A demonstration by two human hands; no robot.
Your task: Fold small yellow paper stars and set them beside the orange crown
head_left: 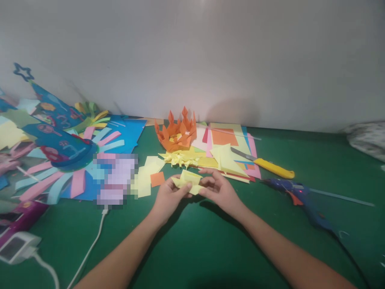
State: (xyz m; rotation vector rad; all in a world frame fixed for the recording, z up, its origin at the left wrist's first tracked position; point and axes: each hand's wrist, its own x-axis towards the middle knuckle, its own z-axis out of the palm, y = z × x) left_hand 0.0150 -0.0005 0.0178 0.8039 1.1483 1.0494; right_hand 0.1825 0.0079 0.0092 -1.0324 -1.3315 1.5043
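A small pale yellow folded paper (187, 180) is held between both hands above the green table. My left hand (172, 196) pinches its left side, the thumb lying over the front. At its right edge, my right hand (221, 192) grips with thumb and fingers, the index finger raised above the fold. Just behind the hands lies a row of spiky yellow folded pieces (182, 159). An orange folded paper crown (176, 134) stands farther back. A small orange square (157, 179) and pale yellow sheets (144, 182) lie left of the held paper.
Coloured sheets (224, 138) are stacked behind the right hand, with a yellow-handled knife (275, 167) beside them. A blue glue gun (306, 200) lies at right. Blue cone hats (64, 140) with paper strips fill the left. A white cable (93, 245) crosses the front left.
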